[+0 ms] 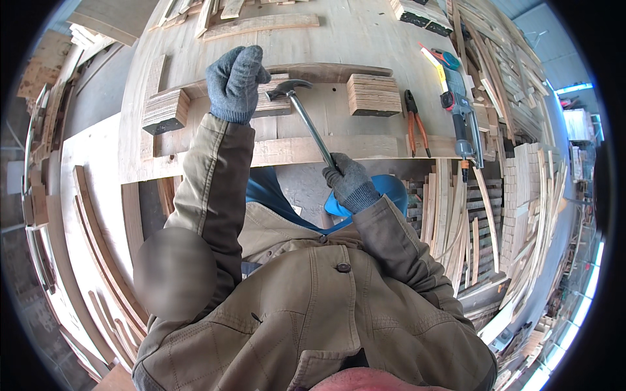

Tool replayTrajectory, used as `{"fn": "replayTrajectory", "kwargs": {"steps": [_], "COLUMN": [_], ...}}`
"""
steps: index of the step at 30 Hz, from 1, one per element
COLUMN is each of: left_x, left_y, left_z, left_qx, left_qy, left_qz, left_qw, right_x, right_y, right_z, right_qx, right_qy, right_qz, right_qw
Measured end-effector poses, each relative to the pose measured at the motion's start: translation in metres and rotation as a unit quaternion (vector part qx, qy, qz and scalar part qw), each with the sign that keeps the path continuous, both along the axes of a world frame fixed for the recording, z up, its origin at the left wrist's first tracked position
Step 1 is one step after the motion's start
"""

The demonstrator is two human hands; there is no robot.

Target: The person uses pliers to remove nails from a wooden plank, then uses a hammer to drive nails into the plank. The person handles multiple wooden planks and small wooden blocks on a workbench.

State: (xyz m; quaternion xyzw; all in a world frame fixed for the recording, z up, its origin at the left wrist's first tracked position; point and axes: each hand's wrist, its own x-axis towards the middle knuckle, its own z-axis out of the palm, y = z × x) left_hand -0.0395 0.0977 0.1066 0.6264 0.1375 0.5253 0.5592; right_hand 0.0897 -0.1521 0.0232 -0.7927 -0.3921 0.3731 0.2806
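My right hand (pixel 351 182), in a grey knit glove, is wrapped round the handle end of a claw hammer (pixel 309 124). The hammer slants up and left, its dark head over the front of the wooden worktable (pixel 313 171). Raised to the left of that head is my left hand (pixel 235 85), gloved alike, its fingers curled closed; anything inside them is hidden. Below and around it lie stacked wood blocks, a left block (pixel 166 111), a middle one (pixel 272 105) and a right one (pixel 373 95), between a rear wood strip (pixel 332 72) and a front strip (pixel 326 147).
Pliers with orange handles (pixel 415 124) lie right of the blocks, beside an air nail gun (pixel 461 124). More wood strips (pixel 261 25) rest at the table's far side. Long timber pieces (pixel 450 215) lean at the right, and boards (pixel 104 247) stand at the left.
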Motion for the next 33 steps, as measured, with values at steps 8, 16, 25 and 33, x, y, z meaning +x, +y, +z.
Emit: {"fn": "replayTrajectory", "kwargs": {"steps": [8, 16, 25, 33], "left_x": [-0.013, -0.030, -0.042, -0.035], "left_y": [-0.010, -0.029, -0.051, -0.003], "left_z": [-0.009, -0.041, -0.054, -0.005], "left_qx": [0.007, 0.019, 0.030, -0.040], "left_qy": [0.012, 0.043, 0.017, 0.028], "left_qz": [0.015, 0.063, 0.055, 0.037], "left_qw": [1.000, 0.997, 0.998, 0.998], "right_x": [-0.003, -0.009, -0.010, -0.006], "right_y": [0.001, 0.002, 0.000, -0.009], "right_z": [0.006, 0.011, 0.001, -0.008], "right_qx": [-0.014, -0.001, -0.014, 0.035], "right_qy": [-0.009, -0.018, -0.016, -0.025], "right_qz": [-0.001, -0.002, -0.002, -0.015], "right_qw": [1.000, 1.000, 1.000, 0.999]}}
